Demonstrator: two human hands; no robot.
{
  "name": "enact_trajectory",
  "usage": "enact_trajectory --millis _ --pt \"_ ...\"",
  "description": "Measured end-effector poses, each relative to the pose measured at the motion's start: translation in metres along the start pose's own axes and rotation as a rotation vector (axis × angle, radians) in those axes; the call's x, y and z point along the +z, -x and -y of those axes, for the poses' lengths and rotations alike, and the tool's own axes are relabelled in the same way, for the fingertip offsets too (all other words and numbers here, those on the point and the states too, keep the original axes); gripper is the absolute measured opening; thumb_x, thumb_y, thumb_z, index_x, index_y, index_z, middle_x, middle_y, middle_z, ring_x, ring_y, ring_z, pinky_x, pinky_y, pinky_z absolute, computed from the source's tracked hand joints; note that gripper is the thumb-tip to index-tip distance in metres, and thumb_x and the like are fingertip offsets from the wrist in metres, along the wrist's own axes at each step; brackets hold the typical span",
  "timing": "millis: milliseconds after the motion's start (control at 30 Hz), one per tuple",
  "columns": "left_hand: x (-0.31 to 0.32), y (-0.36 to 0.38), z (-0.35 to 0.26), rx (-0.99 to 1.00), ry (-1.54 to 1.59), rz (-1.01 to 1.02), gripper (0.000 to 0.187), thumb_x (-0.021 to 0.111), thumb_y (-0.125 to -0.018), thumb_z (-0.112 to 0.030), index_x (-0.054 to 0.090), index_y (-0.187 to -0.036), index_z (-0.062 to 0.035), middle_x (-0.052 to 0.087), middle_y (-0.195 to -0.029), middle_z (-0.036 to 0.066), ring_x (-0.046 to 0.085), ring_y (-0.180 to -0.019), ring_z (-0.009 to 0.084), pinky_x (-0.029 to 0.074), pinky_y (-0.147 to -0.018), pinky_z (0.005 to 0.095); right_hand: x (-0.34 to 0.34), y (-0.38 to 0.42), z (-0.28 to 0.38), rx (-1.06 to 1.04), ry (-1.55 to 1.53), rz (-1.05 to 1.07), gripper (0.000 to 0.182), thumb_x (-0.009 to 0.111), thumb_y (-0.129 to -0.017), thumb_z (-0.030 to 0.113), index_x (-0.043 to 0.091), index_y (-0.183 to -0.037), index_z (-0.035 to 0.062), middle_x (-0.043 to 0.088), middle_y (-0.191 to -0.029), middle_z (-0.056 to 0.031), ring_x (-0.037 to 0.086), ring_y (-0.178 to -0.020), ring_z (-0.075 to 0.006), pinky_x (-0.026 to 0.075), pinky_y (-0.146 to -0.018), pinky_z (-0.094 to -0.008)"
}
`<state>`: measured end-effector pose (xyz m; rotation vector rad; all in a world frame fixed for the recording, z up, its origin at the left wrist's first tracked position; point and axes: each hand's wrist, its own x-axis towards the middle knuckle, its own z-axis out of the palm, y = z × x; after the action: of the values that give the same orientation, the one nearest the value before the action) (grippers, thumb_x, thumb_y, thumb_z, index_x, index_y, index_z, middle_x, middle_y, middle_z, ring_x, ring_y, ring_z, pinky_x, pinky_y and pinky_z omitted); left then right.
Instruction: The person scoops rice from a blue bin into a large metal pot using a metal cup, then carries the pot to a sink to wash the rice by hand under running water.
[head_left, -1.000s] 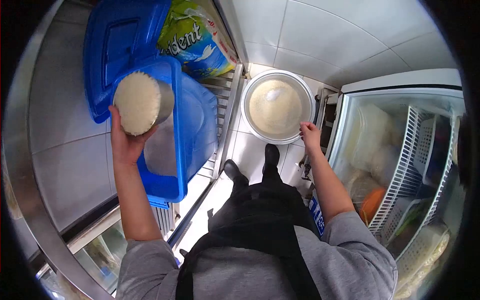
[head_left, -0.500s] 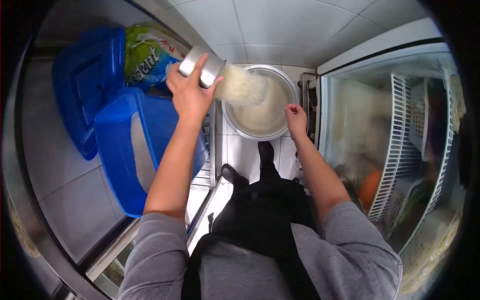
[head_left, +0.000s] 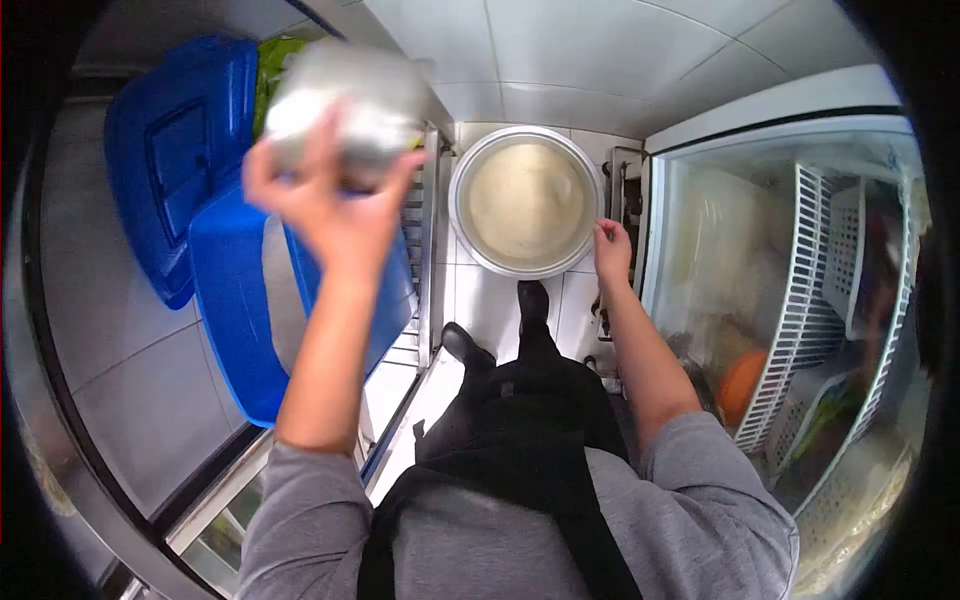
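My left hand [head_left: 330, 205] is wrapped round a round steel container [head_left: 345, 105], both blurred by motion, above the upper end of an open blue bin [head_left: 235, 320]. Pale rice [head_left: 287, 300] shows inside the bin. On the floor to the right stands a wide metal pot [head_left: 468, 245] with rice [head_left: 525, 200] in it. At the pot's right rim, my right hand [head_left: 612, 250] is closed, its fingers pinched on the edge. The inside of the steel container is hidden from view.
A blue lid [head_left: 180, 170] leans beside the bin, near a green bag [head_left: 275, 70] mostly covered by the container. On the right is a glass-fronted fridge [head_left: 720, 250] with white racks [head_left: 800, 300]. A metal slatted rack [head_left: 425, 230] stands left of the pot.
Rice was pouring from the steel container into the pot; the stream has stopped. My left hand has swung the container left, over the bin. My right hand stays at the pot's rim.
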<state>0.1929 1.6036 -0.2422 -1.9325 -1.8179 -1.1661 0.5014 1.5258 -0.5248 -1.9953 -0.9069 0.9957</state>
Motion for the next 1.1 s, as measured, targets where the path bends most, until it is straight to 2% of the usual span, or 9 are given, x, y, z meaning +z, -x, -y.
enact_trajectory --millis 100,233,333,400,533,633,800,933,1100 --pt "-0.084 -0.001 0.055 -0.246 0.039 -0.144 0.062 0.068 -0.082 -0.018 0.041 -0.137 -0.0152 0.034 -0.131 0.018 0.039 -0.119 0.0324 0.035 -0.1 0.0411 -0.008 0.0 -0.033 0.073 0.047 0.044 0.02 0.062 -0.086 0.016 0.064 -0.099 0.001 0.064 -0.095 -0.0118 0.06 -0.092 -0.0219 0.046 -0.083 -0.0309" --pt "-0.132 0.075 0.191 -0.428 -0.624 -0.1 0.066 0.069 -0.081 -0.042 0.041 -0.138 -0.0233 0.037 -0.128 0.031 0.036 -0.119 0.0438 0.034 -0.099 0.0492 -0.018 0.02 -0.041 0.157 -0.004 0.085 0.017 0.061 -0.087 0.015 0.064 -0.097 0.0013 0.064 -0.086 -0.0067 0.06 -0.082 -0.0172 0.046 -0.077 -0.0288" --pt "-0.109 0.171 0.273 -0.525 -0.976 0.264 0.062 0.066 -0.078 -0.052 0.048 -0.133 -0.0277 0.04 -0.129 0.028 0.034 -0.121 0.0418 0.03 -0.099 0.0525 -0.018 0.027 -0.076 0.008 0.142 0.095 0.017 0.059 -0.089 0.018 0.062 -0.096 0.0028 0.059 -0.078 -0.0005 0.053 -0.072 -0.01 0.044 -0.066 -0.0247" --pt "-0.084 0.226 0.3 -0.613 -1.002 0.715 0.058 0.065 -0.078 -0.052 0.051 -0.13 -0.0282 0.042 -0.133 0.018 0.035 -0.121 0.0382 0.03 -0.098 0.0531 -0.019 0.038 -0.075 0.044 0.206 0.121 0.018 0.062 -0.085 0.016 0.065 -0.094 0.0008 0.066 -0.088 -0.0109 0.062 -0.084 -0.0208 0.047 -0.079 -0.0319" --pt "-0.037 0.247 0.268 -1.273 -0.469 0.761 0.054 0.065 -0.08 -0.042 0.049 -0.13 -0.0313 0.04 -0.133 0.015 0.035 -0.123 0.0372 0.033 -0.098 0.0539 -0.012 0.056 -0.071 0.005 0.297 0.148 0.017 0.062 -0.085 0.016 0.065 -0.092 0.0013 0.065 -0.088 -0.0114 0.062 -0.085 -0.0219 0.046 -0.08 -0.0322" --pt "-0.043 0.28 0.276 -0.733 -0.674 0.95 0.049 0.063 -0.082 -0.034 0.051 -0.13 -0.031 0.04 -0.132 0.017 0.039 -0.121 0.0382 0.037 -0.096 0.0573 0.007 0.07 -0.07 -0.051 0.328 0.165 0.016 0.062 -0.085 0.014 0.065 -0.092 0.0 0.064 -0.088 -0.012 0.062 -0.083 -0.021 0.048 -0.076 -0.0314" --pt "-0.082 0.251 0.272 -1.065 0.426 0.951 0.062 0.06 -0.086 -0.042 0.036 -0.141 -0.0257 0.036 -0.142 0.018 0.039 -0.128 0.036 0.045 -0.09 0.0559 0.032 0.082 -0.048 -0.006 0.252 0.24 0.017 0.063 -0.086 0.015 0.064 -0.093 -0.0001 0.064 -0.096 -0.0114 0.063 -0.08 -0.0208 0.049 -0.075 -0.0309" --pt "-0.126 0.224 0.26 -1.476 0.628 0.855 0.071 0.056 -0.086 -0.055 0.032 -0.143 -0.0209 0.037 -0.144 0.013 0.041 -0.128 0.0308 0.046 -0.092 0.0514 0.038 0.088 -0.032 0.033 0.254 0.268 0.018 0.063 -0.085 0.015 0.064 -0.095 0.0003 0.063 -0.097 -0.011 0.063 -0.082 -0.0198 0.048 -0.075 -0.0304" --pt "-0.14 0.234 0.281 -1.685 1.242 0.368 0.078 0.046 -0.082 -0.07 0.033 -0.142 -0.0215 0.043 -0.14 0.008 0.044 -0.125 0.0313 0.037 -0.097 0.0588 0.029 0.081 -0.048 -0.038 0.228 0.229 0.015 0.061 -0.087 0.013 0.063 -0.095 0.001 0.063 -0.08 -0.0062 0.059 -0.073 -0.0153 0.046 -0.07 -0.0291"
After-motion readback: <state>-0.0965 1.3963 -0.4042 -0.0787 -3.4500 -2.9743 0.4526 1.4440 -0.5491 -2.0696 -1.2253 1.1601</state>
